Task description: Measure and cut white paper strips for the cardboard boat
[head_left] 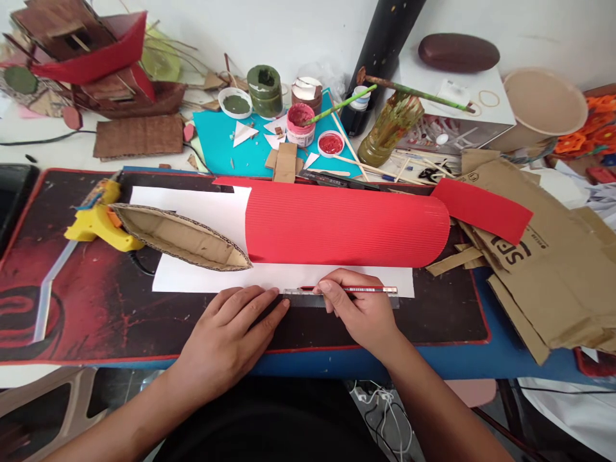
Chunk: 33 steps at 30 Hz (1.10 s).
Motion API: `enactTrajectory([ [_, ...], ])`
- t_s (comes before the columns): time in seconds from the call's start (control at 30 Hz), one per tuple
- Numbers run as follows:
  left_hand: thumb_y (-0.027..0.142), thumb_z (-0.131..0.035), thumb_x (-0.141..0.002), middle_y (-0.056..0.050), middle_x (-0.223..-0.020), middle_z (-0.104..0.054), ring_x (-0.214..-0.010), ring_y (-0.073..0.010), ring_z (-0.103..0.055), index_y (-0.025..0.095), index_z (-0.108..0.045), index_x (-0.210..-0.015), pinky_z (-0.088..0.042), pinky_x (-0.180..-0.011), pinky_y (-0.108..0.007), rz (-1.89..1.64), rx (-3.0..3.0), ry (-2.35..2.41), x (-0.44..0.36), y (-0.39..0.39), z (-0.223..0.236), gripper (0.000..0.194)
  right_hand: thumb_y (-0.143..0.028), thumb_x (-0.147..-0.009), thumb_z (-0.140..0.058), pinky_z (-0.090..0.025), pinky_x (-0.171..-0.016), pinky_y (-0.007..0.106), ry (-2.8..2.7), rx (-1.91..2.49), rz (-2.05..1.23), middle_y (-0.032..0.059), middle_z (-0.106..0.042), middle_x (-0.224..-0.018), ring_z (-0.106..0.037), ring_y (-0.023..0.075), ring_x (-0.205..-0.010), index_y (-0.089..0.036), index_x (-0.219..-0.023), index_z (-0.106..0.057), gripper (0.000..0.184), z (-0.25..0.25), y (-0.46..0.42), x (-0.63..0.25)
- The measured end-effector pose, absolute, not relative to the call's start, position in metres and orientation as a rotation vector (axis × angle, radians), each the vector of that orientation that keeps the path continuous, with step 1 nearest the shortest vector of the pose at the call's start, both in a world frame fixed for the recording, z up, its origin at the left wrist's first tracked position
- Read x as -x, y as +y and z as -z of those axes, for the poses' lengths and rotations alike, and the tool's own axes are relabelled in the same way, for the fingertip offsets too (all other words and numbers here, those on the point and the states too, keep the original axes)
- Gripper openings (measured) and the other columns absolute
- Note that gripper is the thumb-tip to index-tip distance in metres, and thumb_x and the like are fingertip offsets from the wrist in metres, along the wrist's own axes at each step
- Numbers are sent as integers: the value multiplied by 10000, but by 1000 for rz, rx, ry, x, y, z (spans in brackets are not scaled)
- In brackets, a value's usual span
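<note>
My right hand (360, 305) pinches a red-striped pencil (373, 289), its tip pointing left over a clear ruler (308, 297). The ruler lies along the near edge of a white paper sheet (202, 280). My left hand (238, 324) rests flat with fingers spread, its fingertips on the ruler's left end. Beyond my hands, a red corrugated sheet (337, 224) covers much of the paper, curling over at its right end. A boat-shaped cardboard shell (185, 239) stands on the paper's left part, its hollow facing up.
A yellow glue gun (103, 224) sits left on the dark mat (120, 321). Paint jars (264, 90) and an open red pot (301, 125) stand on a turquoise sheet (216, 141). Cardboard pieces (543, 269) pile up at the right. Model boats (106, 58) stand back left.
</note>
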<state>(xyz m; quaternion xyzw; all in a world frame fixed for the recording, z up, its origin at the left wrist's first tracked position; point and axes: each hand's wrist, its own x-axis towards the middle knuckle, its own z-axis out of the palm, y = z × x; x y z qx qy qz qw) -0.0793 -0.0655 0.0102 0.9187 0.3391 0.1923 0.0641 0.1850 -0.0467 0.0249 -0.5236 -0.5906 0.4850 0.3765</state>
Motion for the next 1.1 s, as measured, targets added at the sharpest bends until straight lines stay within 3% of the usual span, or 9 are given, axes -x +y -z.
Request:
enactTrajectory([
  [0.37, 123, -654, -1033, -125, -1330, -771, -1190, -308, -667, 149, -715, -1367, -508, -1043, -474, -579, -2772, 1030, 79, -65, -11, 341, -367, -1101, -632, -474, -540, 257, -1408, 1305, -1322, -29, -683, -639, -580, 118, -521, -223, -869, -781, 311, -22, -48, -187],
  [1.1, 128, -667, -1024, -119, -1324, -778, -1179, -299, -690, 165, -716, -1361, -525, -1039, -470, -568, -2787, 1038, 79, -64, -13, 343, -370, -1095, -628, -488, -577, 275, -1461, 1352, -1317, -29, -678, -638, -619, 129, -570, -229, -887, -797, 302, -25, -47, -186],
])
